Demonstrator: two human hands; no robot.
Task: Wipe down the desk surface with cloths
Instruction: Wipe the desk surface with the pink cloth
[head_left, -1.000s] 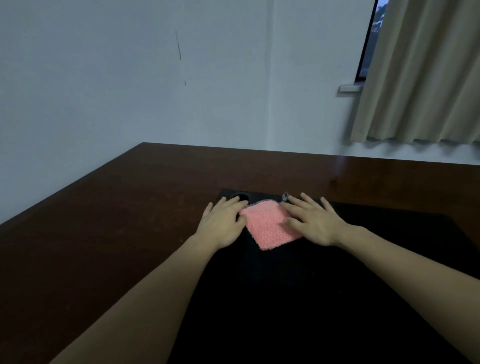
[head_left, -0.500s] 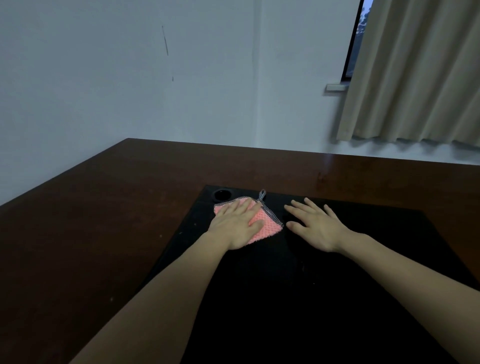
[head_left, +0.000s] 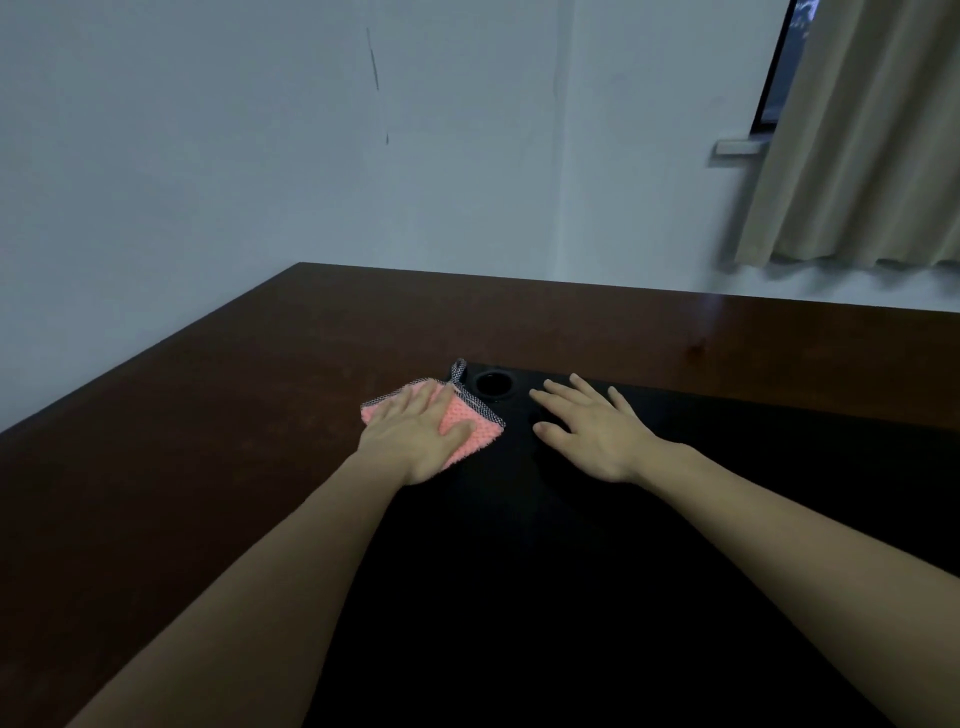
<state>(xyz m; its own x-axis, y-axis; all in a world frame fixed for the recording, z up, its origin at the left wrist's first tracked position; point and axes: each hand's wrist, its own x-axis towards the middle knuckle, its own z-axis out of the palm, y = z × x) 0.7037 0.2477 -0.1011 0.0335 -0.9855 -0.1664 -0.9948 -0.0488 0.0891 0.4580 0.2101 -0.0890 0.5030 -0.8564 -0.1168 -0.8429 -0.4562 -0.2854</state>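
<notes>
**Softly Does It: A Light Cloth Pressed Flat at the Mat's Corner**

Plainly, the pink knitted cloth (head_left: 470, 428) is a soft, light and limp thing; it is judged to fold and bunch easily, and nothing about it is fragile. It is bordered by a dark patterned trim, and a small hanging loop (head_left: 458, 370) stands up at its far corner. The cloth is lain across the left edge of the black desk mat (head_left: 597, 571), partly on the mat and partly on the brown wooden desk (head_left: 208, 457), just beside a round black hole or cup (head_left: 493, 383) at the mat's far left corner.

The cloth is pressed from above by the left hand (head_left: 415, 441), whose fingers are spread out straight and flat over it; nothing is curled round or pinched. The right hand (head_left: 592, 431) is laid flat on the mat with its fingers spread, apart from the cloth, and nothing is held by it.

For wiping, a flat palm over the middle of the cloth is judged the best hold, since a limp cloth would be rolled or dragged into a lump if pushed from one edge. The loop could be pinched for lifting. On the smooth wood the cloth is expected to slide readily; at the mat's edge it may be caught.

Wide bare wood is seen to the left and beyond, up to the far edge against the wall (head_left: 260, 156). A curtain (head_left: 872, 156) hangs well clear at the right.
</notes>
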